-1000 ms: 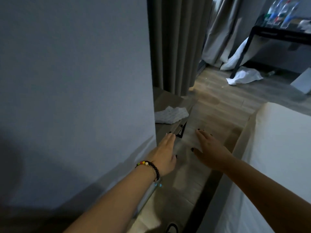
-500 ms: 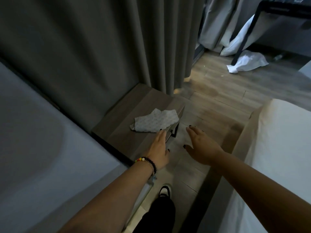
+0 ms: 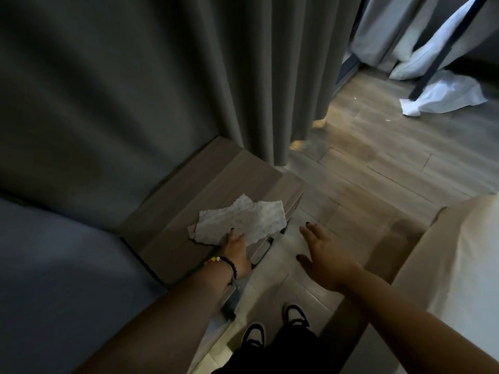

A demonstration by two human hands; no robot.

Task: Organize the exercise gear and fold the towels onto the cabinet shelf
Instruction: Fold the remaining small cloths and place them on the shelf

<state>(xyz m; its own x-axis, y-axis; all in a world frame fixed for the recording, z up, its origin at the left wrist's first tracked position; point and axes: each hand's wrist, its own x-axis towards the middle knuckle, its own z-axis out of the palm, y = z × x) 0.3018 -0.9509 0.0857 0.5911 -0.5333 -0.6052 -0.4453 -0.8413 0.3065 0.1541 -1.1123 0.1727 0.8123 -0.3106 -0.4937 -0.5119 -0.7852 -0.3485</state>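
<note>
A small light-grey textured towel (image 3: 243, 221) lies crumpled on top of a low wooden cabinet (image 3: 189, 211) beside the dark curtain. My left hand (image 3: 236, 251), with a beaded bracelet at the wrist, reaches onto the cabinet top and its fingers touch the towel's near edge. Whether the fingers pinch the cloth cannot be seen. My right hand (image 3: 324, 255) hovers to the right of the cabinet over the floor, fingers spread and holding nothing.
A dark grey curtain (image 3: 189, 76) hangs behind the cabinet. A bed with a pale sheet (image 3: 453, 265) stands at the right. White cloths (image 3: 442, 97) lie on the wooden floor at the far right by a black table leg (image 3: 448, 47). My shoes (image 3: 272, 327) are below.
The view has swung down and past the grey wall, showing the whole cabinet top. My left hand moved forward from the cabinet's edge onto the towel. The right hand stayed spread beside the cabinet.
</note>
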